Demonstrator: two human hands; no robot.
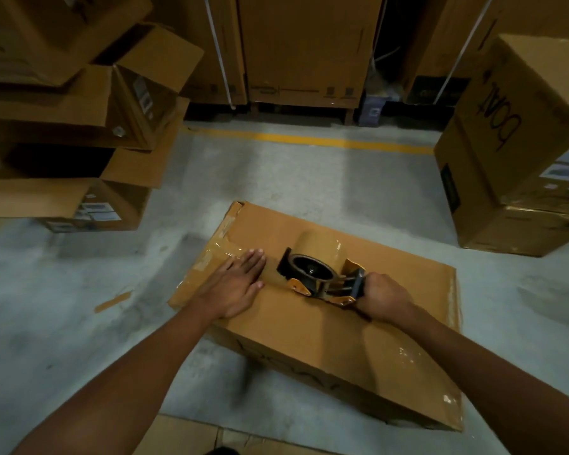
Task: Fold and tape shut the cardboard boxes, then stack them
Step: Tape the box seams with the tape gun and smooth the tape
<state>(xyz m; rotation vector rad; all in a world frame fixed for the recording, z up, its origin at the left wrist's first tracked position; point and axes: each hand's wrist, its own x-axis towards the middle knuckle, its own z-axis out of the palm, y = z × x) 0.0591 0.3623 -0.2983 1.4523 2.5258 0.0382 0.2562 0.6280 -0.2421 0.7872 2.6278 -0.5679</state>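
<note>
Concrete floor (309,178), cardboard box (395,267), left hand (240,287) flat, pressing tape strip (229,251), right hand (386,297) gripping tape dispenser (312,267), its handle hidden, stacked boxes (63,103) left, blurred

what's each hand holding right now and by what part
The right hand grips the tape dispenser by its handle, at the end away from the roll. The left hand holds nothing: it presses flat on the tape strip on the cardboard box.

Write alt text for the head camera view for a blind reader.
A person tapes a closed cardboard box on a concrete floor: the right hand grips a tape dispenser while the left hand presses the tape flat. At left, open boxes are stacked.
</note>
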